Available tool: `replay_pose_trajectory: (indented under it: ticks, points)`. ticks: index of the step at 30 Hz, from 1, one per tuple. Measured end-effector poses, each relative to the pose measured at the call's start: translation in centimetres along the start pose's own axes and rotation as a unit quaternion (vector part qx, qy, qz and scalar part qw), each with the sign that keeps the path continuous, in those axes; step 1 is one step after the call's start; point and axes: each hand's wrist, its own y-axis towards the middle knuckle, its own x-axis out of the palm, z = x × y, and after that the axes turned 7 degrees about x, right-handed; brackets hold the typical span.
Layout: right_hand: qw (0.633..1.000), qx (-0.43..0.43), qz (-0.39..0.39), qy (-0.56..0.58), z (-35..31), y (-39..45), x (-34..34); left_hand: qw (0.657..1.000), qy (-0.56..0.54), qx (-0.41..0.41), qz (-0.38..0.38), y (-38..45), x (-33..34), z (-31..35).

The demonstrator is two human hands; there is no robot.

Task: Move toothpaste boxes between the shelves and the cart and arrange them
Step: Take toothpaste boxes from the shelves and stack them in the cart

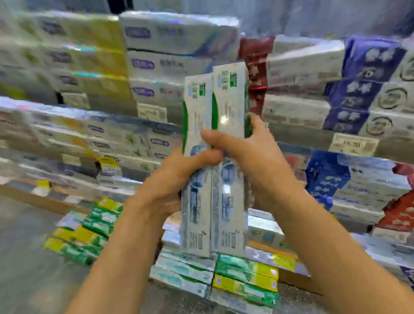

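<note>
We stand before blurred shop shelves (294, 73) packed with boxes, grey floor (16, 245) at left. We hold two toothpaste boxes (214, 161) side by side in front of the shelves, long axis nearly upright, green ends up. Our left hand (177, 178) and right hand (249, 151) both curl around them.

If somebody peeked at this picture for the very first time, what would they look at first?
Right in the middle, the left hand and right hand grip two long white-and-green toothpaste boxes, held upright side by side. Behind them the shelves are packed with blurry stacks of boxes, blue and red on the right. Down low, green-and-yellow boxes lie piled beneath the hands.
</note>
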Motion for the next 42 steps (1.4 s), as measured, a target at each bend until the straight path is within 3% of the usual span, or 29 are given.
replay_pose_trajectory:
  ticks: [10, 18, 23, 31, 38, 42]
  points:
    - [0.992, -0.032, -0.122, 0.029, -31.7, -5.9, 8.5, 0.991, 0.041, 0.086, 0.092, -7.7, 5.2, 32.9]
    - [0.962, -0.046, -0.267, 0.025, -45.6, -16.9, 13.3, 0.962, 0.122, 0.175, 0.17, -20.3, 10.6, 47.5]
    - [0.914, -0.055, -0.4, 0.031, -47.3, -25.6, 18.4, 0.928, 0.15, 0.211, 0.268, -32.2, 11.3, 50.2]
    - [0.821, -0.006, -0.571, 0.008, -44.1, -43.3, 30.4, 0.85, 0.145, 0.207, 0.462, -54.7, 10.0, 49.6]
    - [0.754, 0.057, -0.654, 0.001, -37.9, -61.8, 40.0, 0.795, 0.133, 0.168, 0.568, -76.2, 9.6, 47.7]
    - [0.734, 0.093, -0.673, -0.018, -34.4, -68.8, 43.1, 0.757, 0.139, 0.158, 0.618, -84.1, 9.0, 45.8]
